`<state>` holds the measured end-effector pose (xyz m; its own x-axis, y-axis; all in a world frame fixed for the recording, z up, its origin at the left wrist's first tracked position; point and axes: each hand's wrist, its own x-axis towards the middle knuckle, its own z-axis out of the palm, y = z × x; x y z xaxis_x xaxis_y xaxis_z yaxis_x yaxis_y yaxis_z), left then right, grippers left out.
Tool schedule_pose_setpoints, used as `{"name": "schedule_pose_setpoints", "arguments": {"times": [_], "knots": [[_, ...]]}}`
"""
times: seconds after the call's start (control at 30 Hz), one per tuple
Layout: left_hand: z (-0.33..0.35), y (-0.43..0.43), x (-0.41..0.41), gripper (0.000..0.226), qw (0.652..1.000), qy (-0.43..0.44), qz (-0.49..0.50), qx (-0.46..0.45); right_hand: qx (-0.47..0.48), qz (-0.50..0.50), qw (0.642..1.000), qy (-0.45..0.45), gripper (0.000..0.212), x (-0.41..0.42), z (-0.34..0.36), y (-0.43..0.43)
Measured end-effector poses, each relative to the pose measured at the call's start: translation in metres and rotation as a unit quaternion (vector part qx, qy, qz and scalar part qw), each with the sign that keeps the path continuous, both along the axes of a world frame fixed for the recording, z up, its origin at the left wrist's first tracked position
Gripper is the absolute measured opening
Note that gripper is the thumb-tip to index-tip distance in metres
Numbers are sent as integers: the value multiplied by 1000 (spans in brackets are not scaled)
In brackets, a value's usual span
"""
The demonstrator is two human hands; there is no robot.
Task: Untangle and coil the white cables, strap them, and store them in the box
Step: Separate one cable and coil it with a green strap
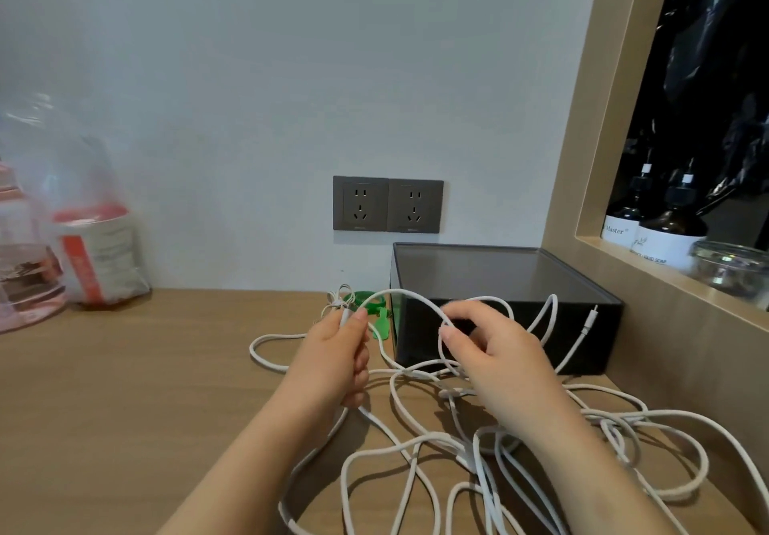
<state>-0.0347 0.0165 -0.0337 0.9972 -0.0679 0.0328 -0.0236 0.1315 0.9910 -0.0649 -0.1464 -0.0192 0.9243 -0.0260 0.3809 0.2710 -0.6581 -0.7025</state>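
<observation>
Several white cables (416,451) lie tangled in loose loops across the wooden desk (125,389). My left hand (339,351) grips one cable near its end, thumb pressed on it. From there the cable arches over to my right hand (495,351), which pinches it between thumb and fingers in front of the box. The dark box (499,284) sits against the wall with a smoky lid on top. A small coiled white cable (339,299) and green straps (374,309) lie just left of the box. One plug tip (591,320) sticks up beside the box front.
Two grey wall sockets (387,204) are above the box. A clear bag with red-and-white packs (87,251) stands at the far left. A wooden-framed niche (666,268) on the right holds dark bottles (661,218) and a glass bowl (732,264).
</observation>
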Motion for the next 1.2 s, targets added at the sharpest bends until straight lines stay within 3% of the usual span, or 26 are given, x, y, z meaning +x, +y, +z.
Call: {"name": "schedule_pose_setpoints", "arguments": {"times": [0.07,0.2,0.37,0.67,0.73,0.8,0.9,1.0,1.13,1.2], "knots": [[0,-4,2,32,999,26,5,-24,3,-17,1000,-23,22,3,-7,4],[-8,-3,7,31,994,-8,78,74,69,38,997,-2,20,4,-9,12],[1,1,5,35,990,85,31,-104,102,137,985,34,27,3,-11,22],[-3,0,5,19,997,21,49,-60,30,208,972,100,34,-3,-13,30],[-2,-2,6,14,994,20,68,-85,21,214,970,112,34,-4,-13,32],[0,1,8,15,983,28,81,-165,15,219,968,121,31,-5,-12,31],[5,8,12,18,957,39,76,-279,-3,190,975,112,20,-1,-11,22],[10,14,14,20,940,51,74,-329,-12,106,992,71,12,5,-10,7],[13,22,15,19,944,50,72,-318,-94,-10,995,43,34,6,-7,0],[14,28,17,19,961,14,96,-261,-115,3,992,59,31,1,0,-6]]}}
